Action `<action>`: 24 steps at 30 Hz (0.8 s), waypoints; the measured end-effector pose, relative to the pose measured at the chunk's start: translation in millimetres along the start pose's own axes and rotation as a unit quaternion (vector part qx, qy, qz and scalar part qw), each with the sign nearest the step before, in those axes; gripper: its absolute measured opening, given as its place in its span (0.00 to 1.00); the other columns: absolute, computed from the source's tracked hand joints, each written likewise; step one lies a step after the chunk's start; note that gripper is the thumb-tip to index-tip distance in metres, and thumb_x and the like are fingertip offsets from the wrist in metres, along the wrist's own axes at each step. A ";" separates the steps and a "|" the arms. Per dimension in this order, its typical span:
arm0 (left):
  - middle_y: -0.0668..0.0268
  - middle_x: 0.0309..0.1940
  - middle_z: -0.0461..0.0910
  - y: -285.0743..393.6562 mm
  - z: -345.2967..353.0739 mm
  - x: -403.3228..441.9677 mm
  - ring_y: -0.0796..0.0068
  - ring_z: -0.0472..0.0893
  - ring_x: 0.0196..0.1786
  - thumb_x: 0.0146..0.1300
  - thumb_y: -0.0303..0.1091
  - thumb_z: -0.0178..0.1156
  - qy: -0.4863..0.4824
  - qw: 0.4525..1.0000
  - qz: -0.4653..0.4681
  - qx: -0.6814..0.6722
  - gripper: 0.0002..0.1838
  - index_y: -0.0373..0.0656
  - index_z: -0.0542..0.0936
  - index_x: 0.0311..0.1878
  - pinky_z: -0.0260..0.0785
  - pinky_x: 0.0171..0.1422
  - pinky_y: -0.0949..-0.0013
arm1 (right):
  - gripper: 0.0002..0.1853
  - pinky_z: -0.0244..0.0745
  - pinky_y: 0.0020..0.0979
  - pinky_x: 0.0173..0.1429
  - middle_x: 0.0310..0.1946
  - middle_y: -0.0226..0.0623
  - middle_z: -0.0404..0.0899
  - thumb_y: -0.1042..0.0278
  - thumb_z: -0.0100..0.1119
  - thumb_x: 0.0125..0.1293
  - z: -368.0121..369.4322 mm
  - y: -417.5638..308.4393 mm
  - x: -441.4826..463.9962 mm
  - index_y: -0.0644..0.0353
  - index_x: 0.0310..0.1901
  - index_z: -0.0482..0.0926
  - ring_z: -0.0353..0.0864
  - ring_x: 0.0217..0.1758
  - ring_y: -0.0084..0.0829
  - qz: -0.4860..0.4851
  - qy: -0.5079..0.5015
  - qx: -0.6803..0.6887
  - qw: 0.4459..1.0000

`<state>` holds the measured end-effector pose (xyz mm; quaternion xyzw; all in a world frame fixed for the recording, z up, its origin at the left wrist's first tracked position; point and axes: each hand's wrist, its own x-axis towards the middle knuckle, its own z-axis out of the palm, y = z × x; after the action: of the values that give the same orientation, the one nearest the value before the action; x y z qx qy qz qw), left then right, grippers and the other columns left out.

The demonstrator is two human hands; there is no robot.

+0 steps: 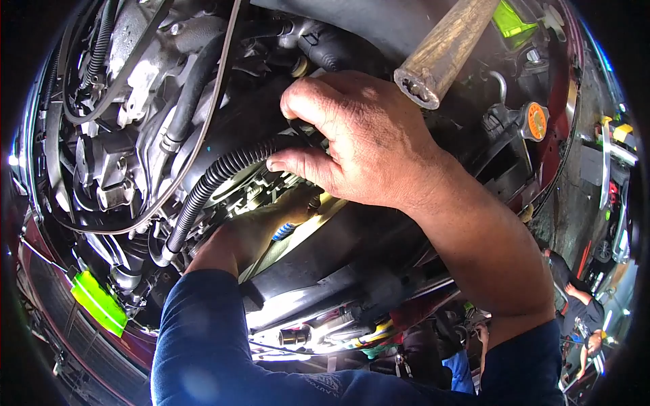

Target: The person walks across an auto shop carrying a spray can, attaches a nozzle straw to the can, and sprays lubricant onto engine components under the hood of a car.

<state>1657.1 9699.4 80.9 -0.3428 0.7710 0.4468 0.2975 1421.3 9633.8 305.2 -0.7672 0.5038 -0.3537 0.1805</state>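
In the head view my right hand (369, 139) is over the engine bay, its thumb and forefinger curled around the upper end of a black corrugated hose (217, 169). The palm side and the other fingers are hidden. My left hand (288, 206) reaches down among the engine parts, below that hose and lit brightly. Its fingers are mostly out of sight, so their grip cannot be made out. Beside it lies a small blue ribbed piece (284, 231). A thin belt-like loop (220, 88) hangs to the left of both hands.
A worn brown bar (447, 51) juts in from above, close to my right wrist. An orange-topped cap (535, 122) sits at right. Bright green pieces (99, 304) show at the left edge. A shiny socket-like cylinder (294, 336) lies near my chest. Another person (586, 311) is at far right.
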 end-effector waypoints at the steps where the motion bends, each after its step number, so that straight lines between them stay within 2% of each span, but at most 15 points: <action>1: 0.44 0.66 0.69 -0.6 0.4 1.9 0.44 0.73 0.66 0.62 0.42 0.64 0.001 1.000 0.004 0.003 0.38 0.54 0.64 0.75 0.73 0.64 0.48 | 0.24 0.79 0.38 0.39 0.33 0.33 0.82 0.46 0.74 0.54 -0.1 -0.8 0.4 0.55 0.40 0.76 0.84 0.37 0.39 0.006 -0.008 0.000 1.000; 13: 0.45 0.68 0.68 -6.1 7.3 2.4 0.45 0.72 0.67 0.62 0.43 0.65 0.030 0.998 0.049 0.026 0.38 0.54 0.64 0.75 0.72 0.64 0.48 | 0.24 0.79 0.38 0.39 0.34 0.33 0.83 0.47 0.75 0.53 0.1 0.5 -0.7 0.55 0.41 0.77 0.85 0.37 0.40 0.010 -0.010 0.004 1.000; 15: 0.47 0.66 0.68 0.4 0.9 -8.8 0.45 0.73 0.65 0.62 0.44 0.65 0.024 0.998 0.036 0.041 0.38 0.54 0.65 0.75 0.72 0.64 0.49 | 0.24 0.80 0.38 0.39 0.35 0.33 0.83 0.47 0.75 0.53 0.4 0.8 -0.1 0.55 0.42 0.77 0.85 0.38 0.40 -0.003 -0.002 0.009 1.000; 18: 0.50 0.61 0.70 7.9 -12.5 -31.8 0.46 0.74 0.64 0.62 0.47 0.65 0.004 0.996 0.075 0.044 0.36 0.57 0.66 0.74 0.72 0.64 0.49 | 0.24 0.81 0.37 0.42 0.38 0.35 0.84 0.52 0.78 0.51 -0.4 -1.8 -0.6 0.55 0.43 0.78 0.86 0.40 0.41 0.007 0.000 0.002 1.000; 24: 0.51 0.60 0.72 17.0 -34.6 -58.1 0.47 0.75 0.63 0.61 0.49 0.67 0.013 0.995 0.096 0.022 0.38 0.57 0.66 0.73 0.71 0.65 0.49 | 0.24 0.81 0.36 0.42 0.39 0.35 0.85 0.55 0.79 0.51 -0.2 -1.1 0.3 0.57 0.43 0.78 0.86 0.40 0.40 -0.006 0.007 0.015 1.000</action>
<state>1672.5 9690.0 148.2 -0.2659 0.8139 0.4515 0.2508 1422.0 9634.0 306.2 -0.7653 0.4949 -0.3672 0.1860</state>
